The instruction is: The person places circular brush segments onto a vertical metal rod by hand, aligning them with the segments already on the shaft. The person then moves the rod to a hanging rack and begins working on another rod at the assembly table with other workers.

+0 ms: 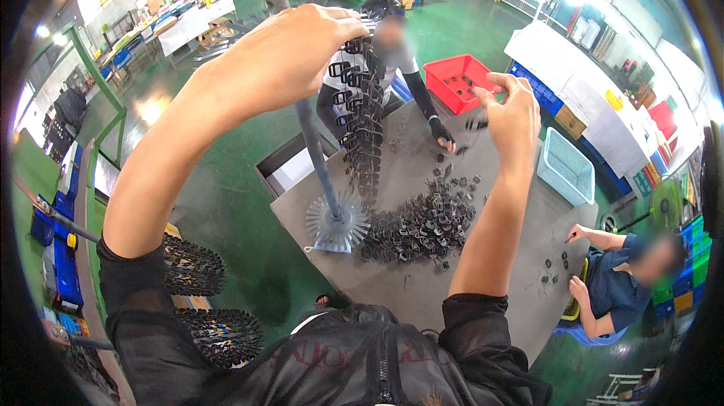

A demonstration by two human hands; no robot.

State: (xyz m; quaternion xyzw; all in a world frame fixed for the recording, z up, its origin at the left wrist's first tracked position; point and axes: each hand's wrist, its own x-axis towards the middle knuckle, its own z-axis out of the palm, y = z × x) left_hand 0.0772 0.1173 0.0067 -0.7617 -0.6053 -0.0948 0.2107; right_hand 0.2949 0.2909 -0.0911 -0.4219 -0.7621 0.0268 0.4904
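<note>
- Grey work table [483,285], seen from above on a green workshop floor [226,202], with black-sleeved forearms rising from the lower edge.
- Loose heap of small black plastic clips [422,225] at the table's middle, just beside the rack's foot; large share not yet hung, by the look of it.
- Grey rack pole [320,172] standing on a round spiked base [335,229] at the table's left edge, a dense column of clips already hung [363,134] down its upper part.
- Red crate [456,81] at the far edge and pale blue basket [567,172] to the right.
- Two other people at the table: gloved hand [440,133] reaching in from the far side, another person's hand [578,234] at the right.
- Left hand [302,51] raised, fingers curled closed around the top of the rack.
- Right hand [513,108] raised above the table's far end, thumb and forefinger pinched together; too small to tell whether a clip sits between them.
</note>
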